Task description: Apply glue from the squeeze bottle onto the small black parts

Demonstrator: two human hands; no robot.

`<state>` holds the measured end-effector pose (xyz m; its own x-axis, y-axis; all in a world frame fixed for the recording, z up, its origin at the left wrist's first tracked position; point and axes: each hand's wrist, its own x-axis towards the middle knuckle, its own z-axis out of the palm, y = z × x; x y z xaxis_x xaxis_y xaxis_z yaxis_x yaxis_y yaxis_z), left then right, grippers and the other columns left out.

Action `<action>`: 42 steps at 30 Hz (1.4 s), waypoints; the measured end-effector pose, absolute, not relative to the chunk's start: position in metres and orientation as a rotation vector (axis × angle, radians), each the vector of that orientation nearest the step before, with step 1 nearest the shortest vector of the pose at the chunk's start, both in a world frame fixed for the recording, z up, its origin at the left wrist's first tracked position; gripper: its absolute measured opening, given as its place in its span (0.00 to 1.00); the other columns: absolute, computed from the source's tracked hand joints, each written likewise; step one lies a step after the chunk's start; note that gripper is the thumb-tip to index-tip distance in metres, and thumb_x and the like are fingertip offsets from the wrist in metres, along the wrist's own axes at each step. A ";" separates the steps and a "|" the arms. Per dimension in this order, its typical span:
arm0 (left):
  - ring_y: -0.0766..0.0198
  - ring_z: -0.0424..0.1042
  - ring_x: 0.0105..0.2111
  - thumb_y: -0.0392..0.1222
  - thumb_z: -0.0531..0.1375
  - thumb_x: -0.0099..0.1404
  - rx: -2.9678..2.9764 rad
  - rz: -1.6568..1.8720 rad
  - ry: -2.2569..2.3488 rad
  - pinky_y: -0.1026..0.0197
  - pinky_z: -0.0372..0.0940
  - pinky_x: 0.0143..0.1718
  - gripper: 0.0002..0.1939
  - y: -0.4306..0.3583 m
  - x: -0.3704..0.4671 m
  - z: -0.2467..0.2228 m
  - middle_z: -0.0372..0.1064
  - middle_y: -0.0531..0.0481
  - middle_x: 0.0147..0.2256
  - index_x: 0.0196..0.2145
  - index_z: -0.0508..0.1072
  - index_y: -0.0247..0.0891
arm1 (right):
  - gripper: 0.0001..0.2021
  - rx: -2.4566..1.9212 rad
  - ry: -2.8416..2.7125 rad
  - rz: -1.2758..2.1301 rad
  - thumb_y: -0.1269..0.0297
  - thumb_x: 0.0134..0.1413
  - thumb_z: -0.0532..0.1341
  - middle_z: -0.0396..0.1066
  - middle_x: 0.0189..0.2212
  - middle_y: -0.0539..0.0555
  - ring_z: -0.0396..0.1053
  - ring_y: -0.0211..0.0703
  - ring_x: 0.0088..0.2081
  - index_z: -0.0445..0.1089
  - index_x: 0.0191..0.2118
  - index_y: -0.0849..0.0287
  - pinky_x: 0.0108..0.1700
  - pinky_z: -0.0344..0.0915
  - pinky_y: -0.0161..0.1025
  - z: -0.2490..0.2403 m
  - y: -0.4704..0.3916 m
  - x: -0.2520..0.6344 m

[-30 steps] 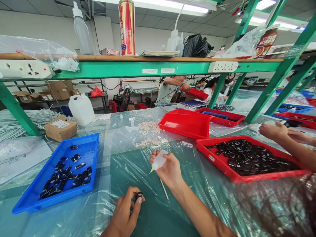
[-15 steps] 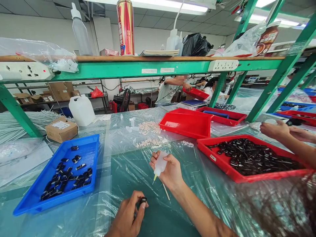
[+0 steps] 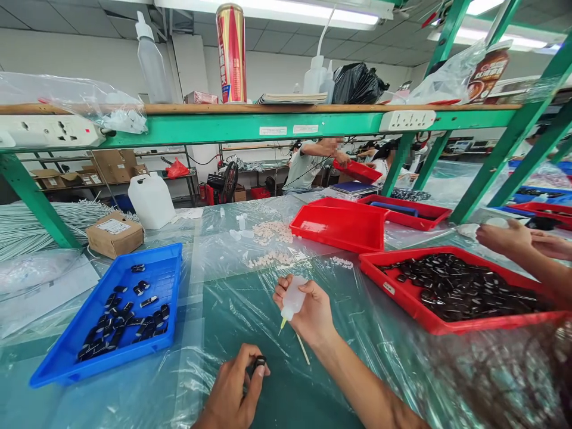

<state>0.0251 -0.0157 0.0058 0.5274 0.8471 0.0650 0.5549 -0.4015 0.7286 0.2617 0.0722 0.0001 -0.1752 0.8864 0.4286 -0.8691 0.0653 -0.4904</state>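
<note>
Black and small, the part pinched in our left hand is hard to make out: we see only a rounded dark piece at the tips of the thumb and forefinger, and its shape beyond that we cannot tell. Our left wrist is cut off by the bottom edge of the frame. Our right hand is wrapped around a small white squeeze bottle, the fingers closed on its body so that much of it is hidden; its yellow nozzle points down and to the left, above the black part and apart from it. A thin pale stick shows below the right hand, its upper end hidden behind the palm. Both hands hover over the green counter, which is covered with wrinkled clear plastic sheet. To our left lies a blue tray with a scatter of dark pieces, too small to tell apart. To our right a red tray holds a heap of similar black pieces, and another person's hands reach in from the right edge, the arms cut off by the frame. Small pale pieces lie farther back on the counter, blurred by the glare of the plastic.
</note>
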 end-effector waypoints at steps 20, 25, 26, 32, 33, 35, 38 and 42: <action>0.58 0.79 0.29 0.47 0.55 0.83 2.180 0.621 1.092 0.63 0.71 0.26 0.07 -0.016 0.025 0.008 0.76 0.54 0.36 0.46 0.71 0.48 | 0.26 -0.093 -0.702 1.619 0.52 0.77 0.49 0.48 0.39 0.60 0.47 0.19 0.45 0.56 0.54 0.80 0.55 0.58 0.12 -0.009 0.071 0.258; 0.58 0.78 0.26 0.49 0.54 0.82 2.200 0.586 1.128 0.62 0.72 0.25 0.08 -0.015 0.027 0.012 0.77 0.53 0.36 0.45 0.71 0.48 | 0.22 -0.004 -0.739 1.592 0.55 0.76 0.49 0.48 0.40 0.60 0.46 0.18 0.46 0.57 0.52 0.78 0.55 0.57 0.09 -0.013 0.071 0.259; 0.57 0.78 0.26 0.49 0.54 0.82 2.197 0.590 1.127 0.61 0.72 0.26 0.08 -0.015 0.027 0.012 0.78 0.53 0.37 0.45 0.71 0.49 | 0.22 0.003 -0.735 1.590 0.56 0.76 0.49 0.48 0.40 0.60 0.46 0.18 0.46 0.57 0.52 0.79 0.55 0.57 0.09 -0.014 0.072 0.259; 0.59 0.77 0.26 0.46 0.56 0.81 2.175 0.592 1.075 0.63 0.73 0.28 0.03 -0.017 0.025 0.009 0.78 0.60 0.37 0.50 0.66 0.55 | 0.22 0.009 -0.734 1.616 0.56 0.76 0.50 0.48 0.40 0.60 0.47 0.18 0.46 0.58 0.52 0.78 0.56 0.57 0.10 -0.014 0.072 0.260; 0.59 0.78 0.26 0.46 0.55 0.82 2.168 0.571 1.084 0.62 0.73 0.29 0.03 -0.017 0.025 0.008 0.78 0.60 0.37 0.50 0.65 0.55 | 0.23 -0.004 -0.729 1.620 0.55 0.75 0.51 0.48 0.40 0.59 0.47 0.18 0.46 0.59 0.51 0.78 0.56 0.57 0.10 -0.013 0.071 0.259; 0.59 0.79 0.30 0.48 0.55 0.82 2.149 0.528 1.112 0.61 0.73 0.31 0.02 -0.018 0.023 0.004 0.78 0.60 0.39 0.50 0.65 0.56 | 0.24 -0.032 -0.719 1.627 0.53 0.73 0.52 0.48 0.41 0.59 0.48 0.19 0.46 0.59 0.50 0.78 0.55 0.57 0.10 -0.012 0.070 0.259; 0.57 0.80 0.33 0.48 0.56 0.82 2.135 0.512 1.131 0.61 0.74 0.33 0.03 -0.018 0.020 -0.001 0.78 0.60 0.40 0.51 0.66 0.57 | 0.28 -0.048 -0.710 1.628 0.49 0.73 0.52 0.49 0.40 0.59 0.49 0.19 0.46 0.59 0.48 0.79 0.56 0.57 0.12 -0.011 0.069 0.257; 0.57 0.78 0.27 0.45 0.56 0.81 2.219 0.553 1.093 0.60 0.73 0.29 0.03 -0.018 0.022 0.000 0.77 0.58 0.37 0.50 0.67 0.54 | 0.26 0.021 -0.731 1.625 0.51 0.75 0.51 0.48 0.41 0.60 0.47 0.19 0.47 0.58 0.51 0.79 0.57 0.56 0.12 -0.012 0.069 0.255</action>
